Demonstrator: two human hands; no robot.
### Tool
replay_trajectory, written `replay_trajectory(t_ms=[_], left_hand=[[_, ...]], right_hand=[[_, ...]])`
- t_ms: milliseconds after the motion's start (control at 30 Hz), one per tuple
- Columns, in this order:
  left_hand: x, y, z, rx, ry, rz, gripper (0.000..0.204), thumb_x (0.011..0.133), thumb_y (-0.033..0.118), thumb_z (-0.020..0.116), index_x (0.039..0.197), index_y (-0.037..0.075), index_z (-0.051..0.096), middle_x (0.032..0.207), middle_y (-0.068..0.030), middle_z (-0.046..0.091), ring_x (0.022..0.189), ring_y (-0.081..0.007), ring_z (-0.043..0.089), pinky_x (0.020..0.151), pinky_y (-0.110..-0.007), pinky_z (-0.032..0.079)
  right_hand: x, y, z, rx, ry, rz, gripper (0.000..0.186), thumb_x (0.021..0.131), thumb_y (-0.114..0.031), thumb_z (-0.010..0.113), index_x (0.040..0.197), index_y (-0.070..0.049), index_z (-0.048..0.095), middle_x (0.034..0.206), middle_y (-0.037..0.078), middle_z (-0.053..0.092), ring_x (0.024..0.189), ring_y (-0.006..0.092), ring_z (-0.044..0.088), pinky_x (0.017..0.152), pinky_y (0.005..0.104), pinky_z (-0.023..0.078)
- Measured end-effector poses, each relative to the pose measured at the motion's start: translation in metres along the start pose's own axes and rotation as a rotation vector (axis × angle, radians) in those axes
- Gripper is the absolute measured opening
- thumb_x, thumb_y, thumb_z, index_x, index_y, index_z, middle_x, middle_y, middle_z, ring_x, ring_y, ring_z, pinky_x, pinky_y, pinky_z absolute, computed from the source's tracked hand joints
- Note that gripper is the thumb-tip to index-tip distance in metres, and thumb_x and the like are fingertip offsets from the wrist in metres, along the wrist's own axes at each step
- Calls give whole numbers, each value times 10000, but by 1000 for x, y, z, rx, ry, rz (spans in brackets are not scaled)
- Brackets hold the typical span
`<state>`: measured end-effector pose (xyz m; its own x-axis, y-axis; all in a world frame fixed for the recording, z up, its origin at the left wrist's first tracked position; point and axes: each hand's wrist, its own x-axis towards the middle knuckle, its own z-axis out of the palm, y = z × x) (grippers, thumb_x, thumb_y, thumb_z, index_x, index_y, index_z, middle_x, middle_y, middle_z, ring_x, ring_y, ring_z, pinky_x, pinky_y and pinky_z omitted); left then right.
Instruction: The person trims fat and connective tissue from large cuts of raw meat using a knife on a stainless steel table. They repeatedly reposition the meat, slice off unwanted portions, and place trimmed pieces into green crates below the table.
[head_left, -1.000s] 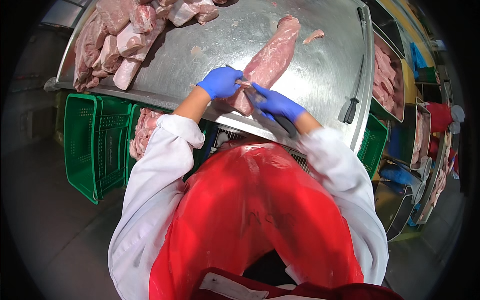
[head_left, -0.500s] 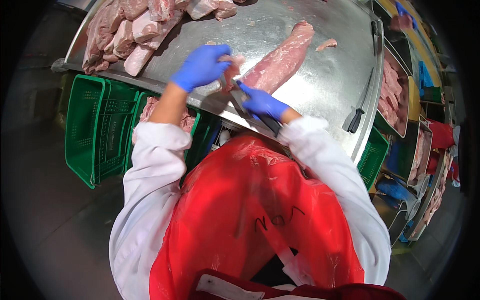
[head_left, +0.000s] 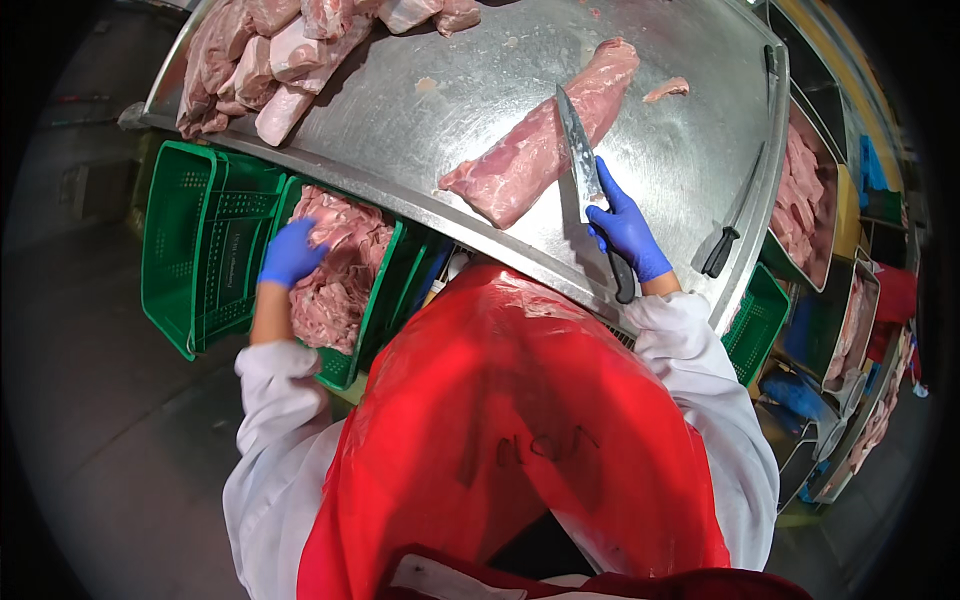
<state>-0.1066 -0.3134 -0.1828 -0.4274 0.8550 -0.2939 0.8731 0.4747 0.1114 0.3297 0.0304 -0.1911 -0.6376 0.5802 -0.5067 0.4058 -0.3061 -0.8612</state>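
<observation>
My right hand [head_left: 630, 235], in a blue glove, grips a black-handled knife [head_left: 577, 145]. The blade points away from me and lies over or just above the long pink boneless cut of meat [head_left: 515, 165] on the metal table [head_left: 420, 140]. At the left, below the table's edge, my gloved left hand [head_left: 290, 252] is over the meat trimmings [head_left: 340, 290] in a green crate [head_left: 372, 325]. Its fingers look apart, slightly blurred, and no piece shows in them. A small meat scrap [head_left: 666, 90] lies right of the long cut.
Several meat pieces [head_left: 290, 55] are heaped at the table's far left. A second knife [head_left: 720, 250] and a dark-handled tool [head_left: 770, 62] lie along the right edge. Another green crate [head_left: 175, 255] stands at far left. Beyond the table's right edge is a meat-filled bin [head_left: 797, 185].
My left hand has gone from the table, where it held a meat piece, down left to the trimmings crate. My right hand has moved right with the knife, its blade now pointing away.
</observation>
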Motion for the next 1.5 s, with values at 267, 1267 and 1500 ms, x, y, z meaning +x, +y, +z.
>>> replay_trajectory(t_ms=[267,1267,1500], left_hand=[[193,177,82,-711,-337,76,300,887,259,671,955,-33,678,802,-143,710,704,-230,697,686,-343,558],[136,195,115,-519,-128,272,381,801,367,693,913,6,640,872,-254,671,821,-439,654,748,-484,519],[106,200,98,-460,-3,237,318,829,324,631,885,11,641,889,-283,656,862,-463,643,754,-510,515]], right_hand=[[61,36,29,-268,74,-119,779,928,-110,573,1596,-322,235,773,85,643,603,141,593,591,308,526],[45,12,76,-580,61,-66,803,903,-180,541,1603,-176,147,847,285,683,770,401,703,743,447,554],[42,32,140,-595,127,-140,722,958,-153,488,1599,-158,157,754,246,668,656,352,693,650,423,550]])
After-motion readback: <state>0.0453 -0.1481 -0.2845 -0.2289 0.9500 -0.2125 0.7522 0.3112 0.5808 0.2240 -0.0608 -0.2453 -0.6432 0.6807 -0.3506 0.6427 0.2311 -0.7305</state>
